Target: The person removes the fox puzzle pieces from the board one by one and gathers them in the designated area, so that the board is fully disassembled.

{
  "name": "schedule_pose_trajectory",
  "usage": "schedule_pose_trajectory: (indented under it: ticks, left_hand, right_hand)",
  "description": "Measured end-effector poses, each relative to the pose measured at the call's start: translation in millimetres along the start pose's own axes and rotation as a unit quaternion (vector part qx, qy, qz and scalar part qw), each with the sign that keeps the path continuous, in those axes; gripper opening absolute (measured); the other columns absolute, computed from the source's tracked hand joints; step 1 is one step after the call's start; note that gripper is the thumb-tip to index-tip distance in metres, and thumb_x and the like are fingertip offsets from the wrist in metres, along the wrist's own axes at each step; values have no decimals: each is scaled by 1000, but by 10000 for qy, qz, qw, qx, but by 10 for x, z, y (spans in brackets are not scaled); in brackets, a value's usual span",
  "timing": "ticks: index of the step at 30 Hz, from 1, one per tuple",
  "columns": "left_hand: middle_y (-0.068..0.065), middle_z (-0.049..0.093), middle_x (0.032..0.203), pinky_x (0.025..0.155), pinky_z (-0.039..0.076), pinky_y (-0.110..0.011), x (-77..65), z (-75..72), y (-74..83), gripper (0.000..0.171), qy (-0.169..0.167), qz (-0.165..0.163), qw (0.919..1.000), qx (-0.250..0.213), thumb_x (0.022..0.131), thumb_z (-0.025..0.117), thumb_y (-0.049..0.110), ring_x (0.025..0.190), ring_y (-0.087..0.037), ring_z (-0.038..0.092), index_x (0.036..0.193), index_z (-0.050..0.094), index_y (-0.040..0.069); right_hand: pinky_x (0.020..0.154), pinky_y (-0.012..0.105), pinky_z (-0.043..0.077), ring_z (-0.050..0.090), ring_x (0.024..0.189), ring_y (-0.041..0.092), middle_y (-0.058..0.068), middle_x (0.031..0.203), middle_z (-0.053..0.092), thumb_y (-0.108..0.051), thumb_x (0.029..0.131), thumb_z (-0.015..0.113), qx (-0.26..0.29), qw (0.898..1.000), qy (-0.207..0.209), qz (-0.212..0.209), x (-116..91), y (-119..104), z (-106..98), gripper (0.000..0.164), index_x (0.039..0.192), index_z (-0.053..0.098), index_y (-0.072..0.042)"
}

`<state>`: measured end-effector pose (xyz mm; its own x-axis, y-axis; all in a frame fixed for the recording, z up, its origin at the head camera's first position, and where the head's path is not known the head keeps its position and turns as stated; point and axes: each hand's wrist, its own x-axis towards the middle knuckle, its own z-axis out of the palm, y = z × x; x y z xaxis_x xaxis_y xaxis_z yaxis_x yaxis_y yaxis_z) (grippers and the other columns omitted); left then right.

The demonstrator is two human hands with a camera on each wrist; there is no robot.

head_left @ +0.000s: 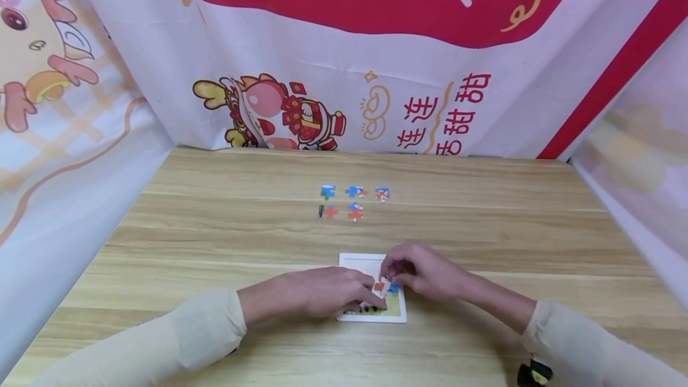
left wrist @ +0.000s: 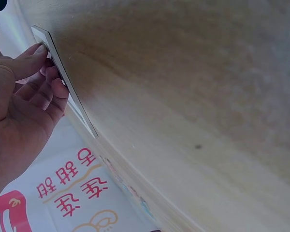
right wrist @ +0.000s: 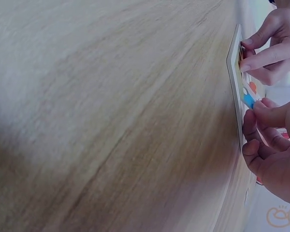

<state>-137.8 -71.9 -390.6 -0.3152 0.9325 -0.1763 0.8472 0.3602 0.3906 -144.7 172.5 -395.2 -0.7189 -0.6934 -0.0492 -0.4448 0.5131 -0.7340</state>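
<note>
A white-rimmed puzzle tray (head_left: 402, 310) lies flat near the front of the table, with several pieces in its lower part. My right hand (head_left: 424, 273) is over the tray's right side, pinching a puzzle piece with a blue part (right wrist: 248, 100) between thumb and fingers, low over the board. From the left, my left hand (head_left: 333, 291) reaches across the tray, its thumb and index finger apart and touching the pieces inside. Between the two hands a white and orange-red piece (head_left: 380, 287) shows in the head view. The left hand covers part of the tray's left half.
Several loose puzzle pieces lie in two rows beyond the tray, among them a blue and green one (head_left: 327, 191) and a red one (head_left: 355, 214). The wooden table (head_left: 215, 232) meets a printed cloth (head_left: 365, 64) at its back edge. More cloth hangs at both sides.
</note>
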Motion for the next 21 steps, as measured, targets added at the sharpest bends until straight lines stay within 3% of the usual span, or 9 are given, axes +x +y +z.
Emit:
schedule_pose_trajectory:
  ticks: [7,15,21]
  left_hand:
    - [7,64,124,96,46,-17,8,-1,0,42,-50,-67,9999,-97,103,61,5,111,-1,55,139,67,24]
    - [6,62,136,104,45,-21,7,-2,11,44,-72,-118,9999,-63,103,61,4,125,-2,54,141,66,25]
    - [6,62,136,105,46,-22,-4,-3,27,46,-74,-178,9997,-142,102,62,4,125,-4,54,142,65,25]
  right_hand:
    - [73,27,53,59,80,10,-1,89,69,7,93,70,79,9999,-9,93,5,-14,1,19,98,73,-11]
    - [72,27,54,60,80,10,-3,87,68,8,92,70,205,9998,37,77,4,-7,-3,19,96,73,-10]
    - [73,27,53,59,80,12,-3,87,67,9,93,69,347,9993,16,170,10,-13,-39,19,97,73,-9]
